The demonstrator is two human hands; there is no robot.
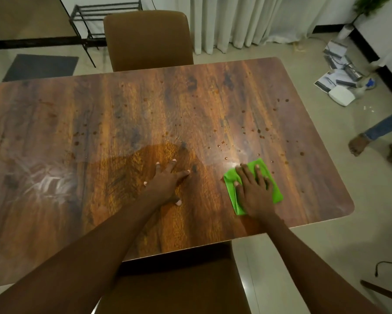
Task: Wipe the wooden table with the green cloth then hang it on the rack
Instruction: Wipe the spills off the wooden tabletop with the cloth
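Note:
The wooden table (145, 114) fills the middle of the view, with several dark droplets scattered over its right half. A folded green cloth (274, 189) lies flat near the table's front right. My right hand (254, 189) presses down on the cloth with fingers spread. My left hand (168, 180) rests flat on the bare wood to the left of the cloth, fingers apart, holding nothing. A black metal rack (86, 17) stands on the floor beyond the table's far left.
A brown chair (147, 39) stands at the far side and another (179, 284) under the near edge. A person's feet (371, 146) are on the floor to the right. Papers and a white box (341, 96) lie at the far right. A dark mat (41, 66) lies far left.

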